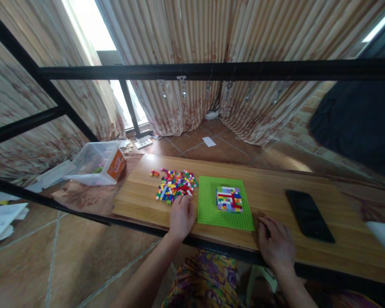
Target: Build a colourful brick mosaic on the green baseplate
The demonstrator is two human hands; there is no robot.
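My left hand (182,216) is at the near right edge of a pile of small coloured toy bricks (175,185), fingers bent down and closed. Whatever its fingertips hold, if anything, is hidden. My right hand (277,243) rests at the table's front edge, just right of a green studded baseplate (208,214). Its fingers are curled in, and their inside is out of sight. On the baseplate sits a low block built of bricks (229,199), with red, white, yellow and purple pieces on top. Neither hand touches that block.
A black phone (309,216) lies at the right of the wooden table (259,179). Beyond the left end stands a clear plastic box (94,164) with an orange label. A few bricks (154,173) lie apart from the pile. A black metal rail (211,71) crosses in front.
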